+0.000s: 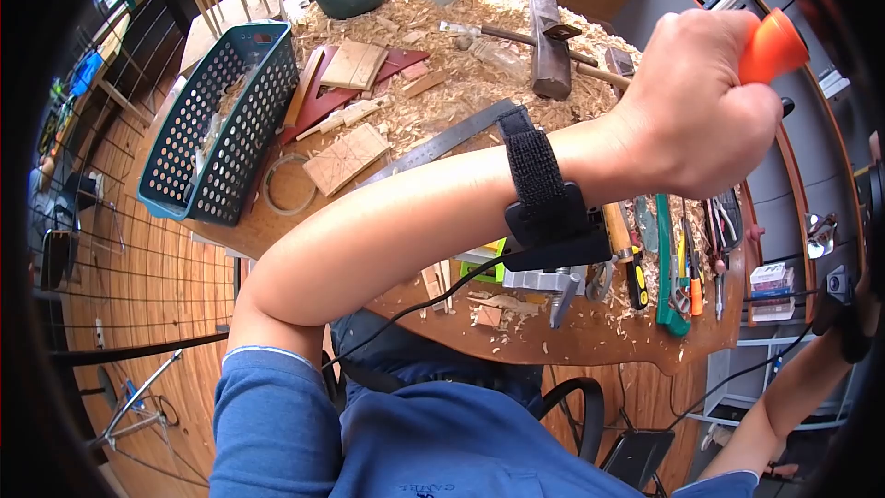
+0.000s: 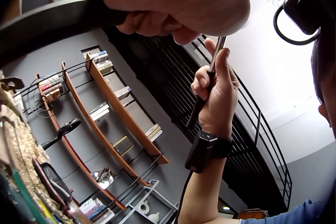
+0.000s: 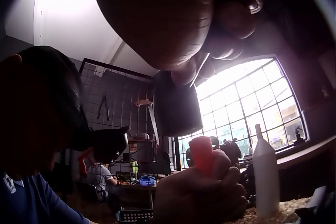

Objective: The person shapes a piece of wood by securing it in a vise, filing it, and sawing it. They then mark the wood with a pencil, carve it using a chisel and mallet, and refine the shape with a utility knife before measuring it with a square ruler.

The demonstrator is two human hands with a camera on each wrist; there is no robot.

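Raised over the right of the bench, my left hand [image 1: 701,111] grips an orange handle [image 1: 772,48]. A broad dark piece [image 3: 178,103] stands above this handle in the right wrist view. Beside the left fist, a dark bar with a bright edge [image 2: 58,14] crosses the left wrist view. My right hand [image 2: 218,90], upright below the left fist there, holds a slim metal rod [image 2: 216,53] by its black handle [image 2: 197,112]. The rod's upper end is hidden behind the left fist. Only the right forearm [image 1: 765,410] shows plainly in the head view.
Wood shavings cover much of the bench [image 1: 590,346]. A teal basket [image 1: 217,129], a wooden mallet [image 1: 550,46], a steel ruler [image 1: 433,143], wood blocks [image 1: 348,157] and a clamp [image 1: 544,284] lie there. Hand tools [image 1: 678,267] lie at right. Shelves [image 2: 113,106] stand beyond.
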